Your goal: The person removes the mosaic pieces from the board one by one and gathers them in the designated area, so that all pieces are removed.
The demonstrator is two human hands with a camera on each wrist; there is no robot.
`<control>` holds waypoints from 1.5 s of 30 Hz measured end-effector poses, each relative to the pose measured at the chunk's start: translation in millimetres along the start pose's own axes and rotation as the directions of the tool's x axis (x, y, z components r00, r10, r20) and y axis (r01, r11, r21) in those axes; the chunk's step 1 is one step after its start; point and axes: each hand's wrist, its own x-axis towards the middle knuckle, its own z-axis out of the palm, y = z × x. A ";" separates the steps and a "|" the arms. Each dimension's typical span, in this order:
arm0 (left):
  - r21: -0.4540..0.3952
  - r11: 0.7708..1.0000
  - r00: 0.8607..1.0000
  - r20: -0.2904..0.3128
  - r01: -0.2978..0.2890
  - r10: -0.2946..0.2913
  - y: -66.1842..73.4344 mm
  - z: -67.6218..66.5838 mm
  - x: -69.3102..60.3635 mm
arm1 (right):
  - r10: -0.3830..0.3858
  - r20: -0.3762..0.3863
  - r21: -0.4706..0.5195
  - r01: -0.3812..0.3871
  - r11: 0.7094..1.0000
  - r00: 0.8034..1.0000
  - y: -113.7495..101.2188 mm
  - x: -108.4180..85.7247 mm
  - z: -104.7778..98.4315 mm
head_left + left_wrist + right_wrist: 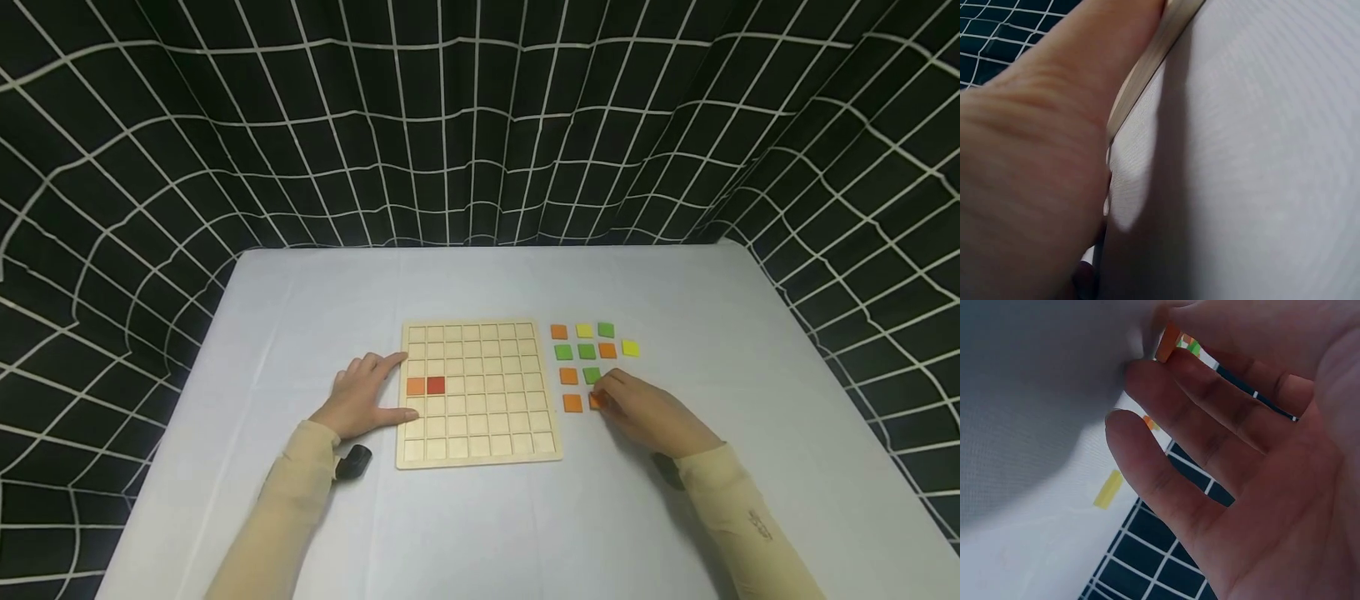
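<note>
A wooden grid board point(477, 425) lies on the table. Side by side in its left part are a light orange tile point(416, 387) and a red tile point(436, 385). My left hand point(362, 397) rests at the board's left edge, thumb and index finger spread and touching the rim. To the right of the board, my right hand point(647, 410) pinches an orange tile point(1168, 345) by the thumb and fingertips, its other fingers loosely bent. Whether that tile is off the table I cannot tell. Near those fingers lie a green tile point(592, 375) and another orange tile point(572, 403).
Several orange, green and yellow tiles, among them a yellow tile point(630, 348), lie in loose rows right of the board. A white cloth point(465, 533) covers the table. Dark curtains point(480, 125) with a white grid stand behind and at both sides.
</note>
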 end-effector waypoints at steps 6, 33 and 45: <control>0.005 1.000 1.000 -0.002 0.002 -0.002 -2.2 2.9 1.4 | -0.038 -0.022 -0.004 0.038 0.999 0.999 2.4 -0.6 1.1; 0.009 1.000 1.000 -0.008 -0.004 0.004 -2.5 1.8 0.5 | -0.116 -0.103 -0.076 0.108 0.991 0.988 -8.0 -0.3 -9.3; 0.013 1.000 1.000 -0.001 -0.005 0.005 -3.4 1.8 0.5 | -0.356 -0.163 -0.123 0.339 0.933 0.920 -56.4 32.5 -18.3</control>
